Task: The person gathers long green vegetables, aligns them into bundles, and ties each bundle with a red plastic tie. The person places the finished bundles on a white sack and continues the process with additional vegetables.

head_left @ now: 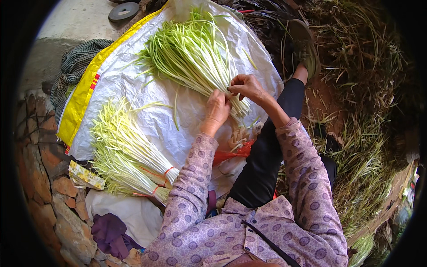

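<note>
A loose bundle of long green-and-white vegetable stalks [193, 56] lies on a white woven plastic sheet [160, 123], leafy tips towards the top left. Both hands are at its pale stem end. My left hand [217, 108] rests against the near side of the stems, fingers curled; what it pinches is hidden. My right hand [248, 87] is bent over the stems, thumb and forefinger close together near my left hand; whether they pinch anything is too small to tell. Lower left lie two bundles of yellowish stalks [133, 147], bound with red ties [168, 171].
Red plastic strips [235, 153] lie beside my outstretched leg [267, 157]. Cut grass-like waste [360, 133] covers the ground at right. A checked cloth [75, 66], a purple cloth [111, 233] and broken bricks [65, 187] are at left; a grey disc [123, 12] sits top left.
</note>
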